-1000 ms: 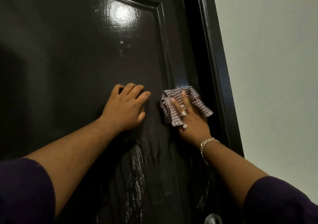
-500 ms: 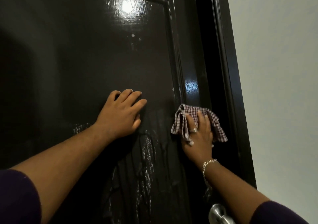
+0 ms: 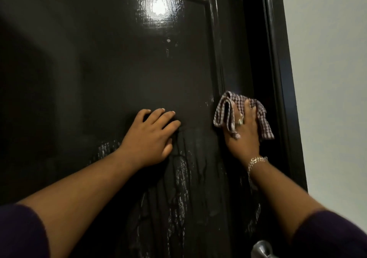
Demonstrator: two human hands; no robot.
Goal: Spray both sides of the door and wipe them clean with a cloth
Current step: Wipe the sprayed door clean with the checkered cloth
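right hand [image 3: 243, 132] presses cloth [image 3: 224, 113] flat — door [image 3: 99, 59].

A: Where is there room on the door [image 3: 111, 63]?

B: The wide panel above and left of the left hand [image 3: 151, 138] is bare, glossy surface. Nothing sticks out there.

A: And to the right?

B: Tighter. The raised moulding [image 3: 215, 63] runs down beside the cloth [image 3: 225, 115], and the right hand [image 3: 245, 134] presses that cloth onto the narrow strip between moulding and door frame [image 3: 278, 79]. The frame's edge blocks any pass further right; beyond it is wall [image 3: 327, 79].

A: Below the hands?

B: Both forearms cross the lower door. The knob [image 3: 262, 248] juts out at the bottom right, I think just beside the right arm; it is cut off by the picture's edge.
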